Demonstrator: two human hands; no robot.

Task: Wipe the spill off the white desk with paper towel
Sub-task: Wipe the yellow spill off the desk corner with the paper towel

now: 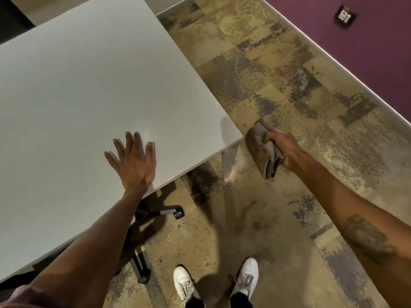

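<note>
Nearest, two white shoes (215, 281) stand on the mottled carpet (278, 90), then the left hand (133, 162) lies flat with fingers spread wide on the white desk (77, 85) near its right corner, while the right hand (285, 148) grips a crumpled grey-brown paper towel (261, 150) off the desk's right edge, above the floor.

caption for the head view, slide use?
Left hand flat on white desk; right hand holds folded brown towel off the desk corner.

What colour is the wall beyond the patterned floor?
Purple; the wall shows at the top right of the head view.
</note>
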